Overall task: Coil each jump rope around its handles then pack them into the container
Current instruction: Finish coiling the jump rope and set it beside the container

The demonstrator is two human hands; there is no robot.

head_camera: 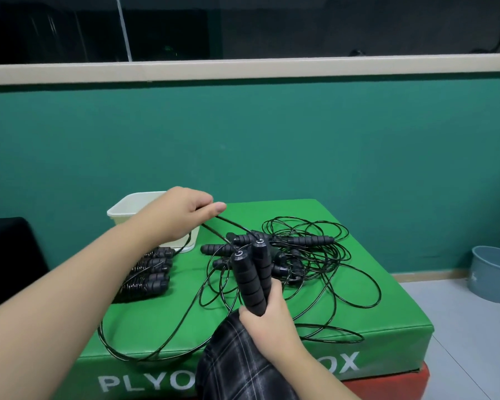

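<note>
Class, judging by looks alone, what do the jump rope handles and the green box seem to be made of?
Jump rope handles: probably matte black foam grips, given the soft-looking ribbed segments. Green box: apparently padded foam under glossy vinyl, given the sheen and rounded edges.

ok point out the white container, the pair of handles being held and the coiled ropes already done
white plastic container (119,210): head view, near-left rim
pair of black foam handles (251,280): head view, middle of the shafts
bundle of coiled black ropes (147,277): head view, middle of the stack
</note>
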